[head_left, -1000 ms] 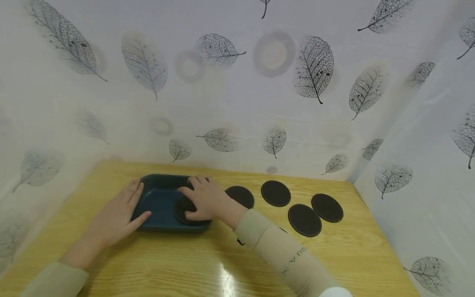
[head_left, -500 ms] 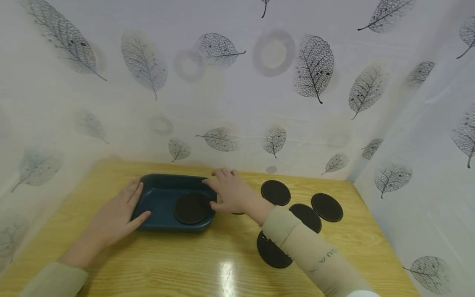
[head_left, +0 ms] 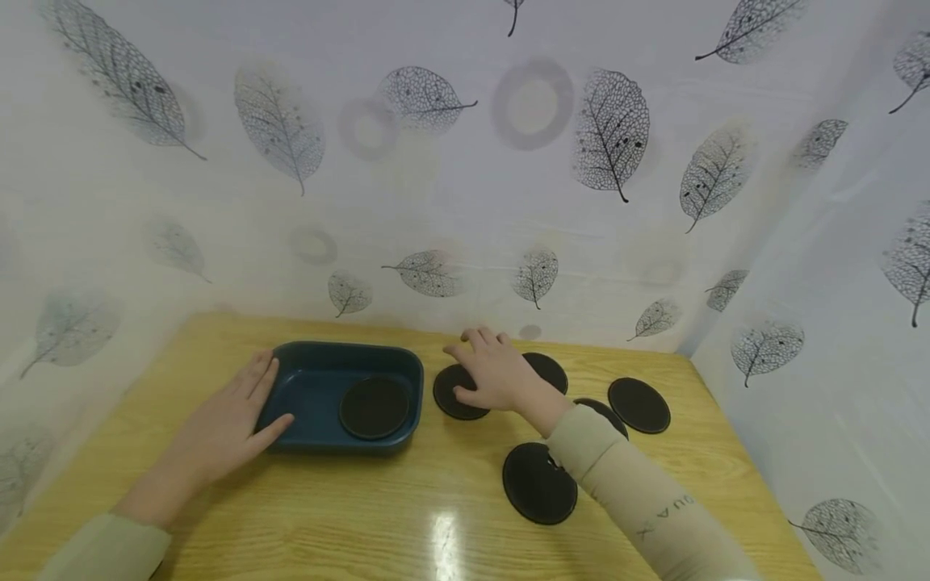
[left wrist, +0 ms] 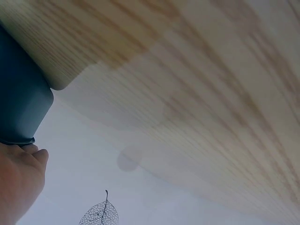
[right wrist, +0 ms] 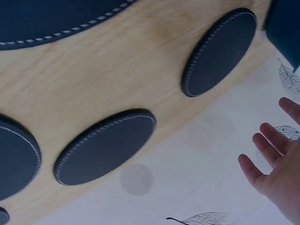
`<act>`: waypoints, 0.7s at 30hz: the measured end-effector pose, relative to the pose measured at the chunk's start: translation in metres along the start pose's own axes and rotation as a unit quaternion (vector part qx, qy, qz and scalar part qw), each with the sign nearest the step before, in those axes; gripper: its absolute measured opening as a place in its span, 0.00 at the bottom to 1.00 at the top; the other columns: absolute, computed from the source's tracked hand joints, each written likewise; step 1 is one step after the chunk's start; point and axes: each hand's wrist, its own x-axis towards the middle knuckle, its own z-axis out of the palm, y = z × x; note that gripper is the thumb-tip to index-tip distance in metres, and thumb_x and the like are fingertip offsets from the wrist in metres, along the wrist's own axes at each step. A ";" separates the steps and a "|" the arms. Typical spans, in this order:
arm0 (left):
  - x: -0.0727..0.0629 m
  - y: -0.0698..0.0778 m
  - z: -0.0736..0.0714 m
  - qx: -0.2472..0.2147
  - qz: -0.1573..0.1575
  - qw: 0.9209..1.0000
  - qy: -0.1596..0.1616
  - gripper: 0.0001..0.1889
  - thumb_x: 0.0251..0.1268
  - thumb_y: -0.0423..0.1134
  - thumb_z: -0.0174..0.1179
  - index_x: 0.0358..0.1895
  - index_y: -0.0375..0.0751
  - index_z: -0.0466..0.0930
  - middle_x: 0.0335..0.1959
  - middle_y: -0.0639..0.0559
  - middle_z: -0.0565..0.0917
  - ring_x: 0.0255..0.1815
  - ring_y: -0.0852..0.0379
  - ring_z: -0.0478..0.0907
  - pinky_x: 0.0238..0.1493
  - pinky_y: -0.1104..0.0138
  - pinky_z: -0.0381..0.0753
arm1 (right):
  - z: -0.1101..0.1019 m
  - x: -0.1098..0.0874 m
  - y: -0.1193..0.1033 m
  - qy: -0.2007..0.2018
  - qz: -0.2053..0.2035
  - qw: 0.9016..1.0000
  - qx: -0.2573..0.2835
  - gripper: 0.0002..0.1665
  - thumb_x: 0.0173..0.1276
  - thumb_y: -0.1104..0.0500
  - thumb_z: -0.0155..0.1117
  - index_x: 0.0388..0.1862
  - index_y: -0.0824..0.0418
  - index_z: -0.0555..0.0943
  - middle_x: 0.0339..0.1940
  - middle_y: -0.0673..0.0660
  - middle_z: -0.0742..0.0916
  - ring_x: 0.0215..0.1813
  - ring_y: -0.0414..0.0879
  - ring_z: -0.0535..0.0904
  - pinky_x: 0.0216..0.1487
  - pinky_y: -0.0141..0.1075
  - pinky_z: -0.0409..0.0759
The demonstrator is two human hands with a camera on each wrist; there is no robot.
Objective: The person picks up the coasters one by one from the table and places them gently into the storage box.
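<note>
A dark blue rectangular tray [head_left: 305, 403] stands on the table with one round black coaster [head_left: 374, 407] lying flat inside, toward its right end. My left hand [head_left: 211, 428] rests against the tray's left end, fingers straight along the rim and thumb over the front left corner. Over a coaster [head_left: 448, 397] just right of the tray is my right hand [head_left: 497, 375], fingers spread and holding nothing; it partly covers that coaster. In the right wrist view the fingers [right wrist: 251, 171] appear apart from the stitched coasters [right wrist: 107, 147].
More black coasters lie flat on the wooden table [head_left: 349, 516]: one behind the right wrist [head_left: 546, 371], one at the far right [head_left: 639, 405], one near the front [head_left: 540, 484]. Another [head_left: 605, 413] is partly under the forearm. A leaf-patterned curtain [head_left: 465, 202] borders the back.
My right hand has let go of the coaster inside the tray, lifted out over the right rim and moved right above another coaster. The left hand has stayed at the tray.
</note>
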 end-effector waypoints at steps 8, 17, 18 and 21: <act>0.001 -0.002 0.001 0.002 -0.002 1.000 -0.007 0.50 0.81 0.60 0.55 0.84 0.24 0.46 0.87 0.27 0.48 0.88 0.30 0.45 0.88 0.43 0.47 | 0.024 0.000 0.006 -0.017 0.026 0.999 0.021 0.41 0.75 0.37 0.64 0.81 0.50 0.70 0.76 0.63 0.75 0.76 0.60 0.70 0.70 0.60 0.75; 0.000 0.000 0.001 0.006 0.001 1.000 0.004 0.49 0.80 0.59 0.55 0.84 0.22 0.48 0.86 0.27 0.49 0.88 0.31 0.47 0.90 0.49 0.43 | 0.046 0.003 0.005 -0.024 0.037 0.998 0.041 0.42 0.75 0.36 0.64 0.81 0.50 0.70 0.74 0.63 0.76 0.74 0.62 0.72 0.70 0.61 0.74; 0.000 0.000 0.001 0.005 0.001 1.000 0.006 0.49 0.80 0.59 0.56 0.84 0.22 0.48 0.86 0.27 0.49 0.88 0.31 0.48 0.90 0.50 0.41 | 0.047 0.003 0.004 -0.027 0.037 0.998 0.039 0.42 0.75 0.35 0.63 0.82 0.50 0.70 0.74 0.63 0.75 0.74 0.61 0.72 0.70 0.61 0.74; -0.001 0.000 0.001 0.006 0.003 1.000 0.012 0.49 0.80 0.59 0.56 0.83 0.22 0.48 0.86 0.26 0.50 0.88 0.30 0.48 0.90 0.54 0.36 | 0.050 0.004 0.001 -0.028 0.036 0.998 0.040 0.42 0.75 0.34 0.64 0.81 0.50 0.70 0.73 0.63 0.76 0.73 0.61 0.72 0.70 0.60 0.75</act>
